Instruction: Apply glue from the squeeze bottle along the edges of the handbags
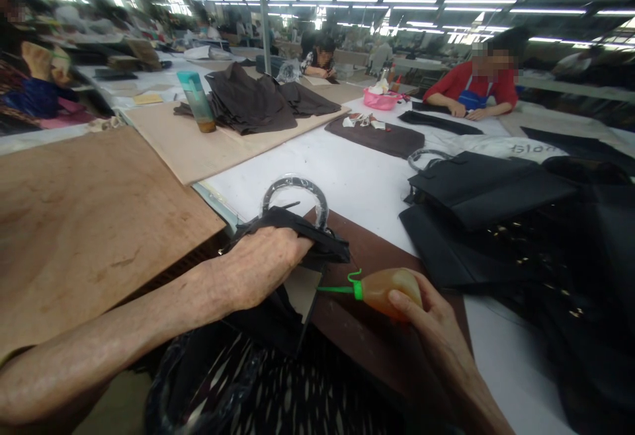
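Note:
My right hand (426,309) is wrapped round a squeeze bottle (389,291) of amber liquid, with a green cap and a thin green nozzle (335,289). The nozzle points left at a beige inner panel (301,293) of a black handbag (325,244). My left hand (268,260) grips the bag's upper edge, its fingertips hidden inside the black material. A round handle (296,184) wrapped in clear plastic stands up behind that hand. Beneath the bag and bottle lies a brown sheet (357,329). Whether the nozzle touches the panel I cannot tell.
Black bags (496,190) are heaped at the right. A wooden board (89,210) lies at the left; farther back are dark fabric pieces (253,98), a teal bottle (197,101) and a pink basket (380,99). A person in red (476,84) works across the table.

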`<move>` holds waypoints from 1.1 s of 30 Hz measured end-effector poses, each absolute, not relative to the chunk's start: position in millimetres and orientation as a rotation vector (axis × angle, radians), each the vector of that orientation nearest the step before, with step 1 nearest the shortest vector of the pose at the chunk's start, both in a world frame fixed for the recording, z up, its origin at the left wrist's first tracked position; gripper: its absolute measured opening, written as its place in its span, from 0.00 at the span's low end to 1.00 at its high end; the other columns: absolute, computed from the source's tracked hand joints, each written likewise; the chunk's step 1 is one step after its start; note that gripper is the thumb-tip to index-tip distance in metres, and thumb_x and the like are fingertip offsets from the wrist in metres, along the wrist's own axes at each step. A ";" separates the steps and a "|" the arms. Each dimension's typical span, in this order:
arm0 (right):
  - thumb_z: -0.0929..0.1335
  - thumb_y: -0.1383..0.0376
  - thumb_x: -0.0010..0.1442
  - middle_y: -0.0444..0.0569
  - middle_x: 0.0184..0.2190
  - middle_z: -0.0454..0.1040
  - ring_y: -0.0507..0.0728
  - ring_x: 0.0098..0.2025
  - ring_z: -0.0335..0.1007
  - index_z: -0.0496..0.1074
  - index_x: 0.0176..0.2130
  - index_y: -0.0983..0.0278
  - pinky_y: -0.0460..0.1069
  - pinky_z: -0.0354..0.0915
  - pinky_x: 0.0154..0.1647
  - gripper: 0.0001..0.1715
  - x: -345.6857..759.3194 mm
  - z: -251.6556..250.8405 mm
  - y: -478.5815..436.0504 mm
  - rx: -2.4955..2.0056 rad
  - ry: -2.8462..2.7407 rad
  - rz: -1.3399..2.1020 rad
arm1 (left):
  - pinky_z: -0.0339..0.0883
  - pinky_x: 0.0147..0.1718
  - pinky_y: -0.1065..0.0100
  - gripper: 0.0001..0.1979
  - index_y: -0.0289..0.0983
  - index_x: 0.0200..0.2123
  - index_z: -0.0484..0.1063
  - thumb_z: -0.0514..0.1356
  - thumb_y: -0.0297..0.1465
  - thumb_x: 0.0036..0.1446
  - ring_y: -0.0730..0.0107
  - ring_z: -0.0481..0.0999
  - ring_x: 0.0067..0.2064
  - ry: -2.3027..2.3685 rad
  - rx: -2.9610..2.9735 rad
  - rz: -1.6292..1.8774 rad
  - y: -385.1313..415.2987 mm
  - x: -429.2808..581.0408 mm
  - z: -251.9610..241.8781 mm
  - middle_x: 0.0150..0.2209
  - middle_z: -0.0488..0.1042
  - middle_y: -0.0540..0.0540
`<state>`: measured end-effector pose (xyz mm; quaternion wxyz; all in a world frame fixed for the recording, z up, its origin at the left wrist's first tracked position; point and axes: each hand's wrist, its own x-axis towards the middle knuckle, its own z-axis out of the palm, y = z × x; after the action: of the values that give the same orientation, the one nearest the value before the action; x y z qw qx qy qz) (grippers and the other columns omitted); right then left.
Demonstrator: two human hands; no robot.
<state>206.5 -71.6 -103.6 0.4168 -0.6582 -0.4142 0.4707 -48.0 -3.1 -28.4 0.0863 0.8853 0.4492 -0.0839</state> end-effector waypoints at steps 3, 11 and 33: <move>0.71 0.52 0.47 0.46 0.31 0.73 0.59 0.32 0.68 0.66 0.45 0.66 0.47 0.63 0.26 0.30 207.8 -105.1 -74.8 -1.641 -1.036 1.204 | 0.66 0.30 0.67 0.13 0.40 0.43 0.66 0.55 0.25 0.53 0.61 0.74 0.36 1.312 2.691 -0.224 -3.2 -50.1 -31.8 0.36 0.72 0.45; 0.71 0.53 0.50 0.44 0.31 0.73 0.57 0.30 0.67 0.65 0.46 0.63 0.45 0.64 0.28 0.28 209.1 -107.1 -86.4 -1.608 -1.033 1.279 | 0.66 0.31 0.68 0.12 0.40 0.43 0.67 0.55 0.25 0.54 0.64 0.74 0.35 1.328 2.645 -0.250 -4.8 -47.6 -26.4 0.35 0.72 0.45; 0.71 0.52 0.42 0.44 0.29 0.74 0.59 0.31 0.70 0.66 0.46 0.63 0.46 0.66 0.28 0.34 190.4 -73.1 -113.0 -1.717 -0.982 1.258 | 0.67 0.28 0.66 0.12 0.41 0.43 0.66 0.50 0.26 0.57 0.61 0.74 0.34 1.311 2.731 -0.228 -3.3 -47.7 -28.4 0.35 0.73 0.46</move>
<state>190.4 -113.0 -73.1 0.3881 -0.6750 -0.3860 0.4947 -47.7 -3.3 -28.4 0.0519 0.8978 0.4310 -0.0749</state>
